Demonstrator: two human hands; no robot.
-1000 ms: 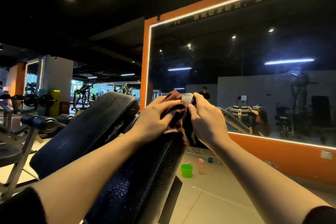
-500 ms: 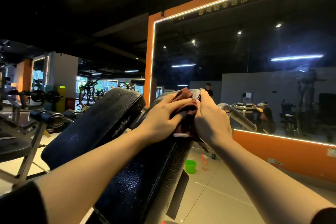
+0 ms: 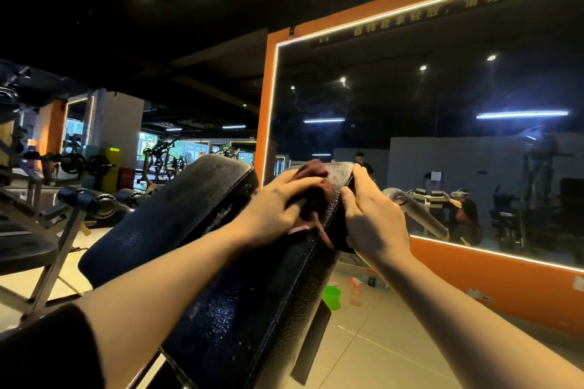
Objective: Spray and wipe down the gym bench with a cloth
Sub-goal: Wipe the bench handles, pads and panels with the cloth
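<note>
The black padded bench (image 3: 252, 309) runs from the lower middle of the frame up to its top end at the centre, its leather speckled with wet droplets. Near that top end the left hand (image 3: 278, 211) lies over a dark red cloth (image 3: 313, 196), fingers nearly straight and pressing it flat on the pad, so this grip is spread rather than closed. The right hand (image 3: 373, 218) sits just beside it on the bench's right edge, its fingers curled over the rim and thumb against the side, so its grip clasps the pad. A second black pad (image 3: 177, 215) slants at centre left. On the floor (image 3: 395, 357) at lower centre right stand a green cup (image 3: 331, 295) and a spray bottle (image 3: 356, 294), close together. A large mirror (image 3: 442, 136) framed in orange fills the right half. Weight machines (image 3: 63, 186) stand at the left.
</note>
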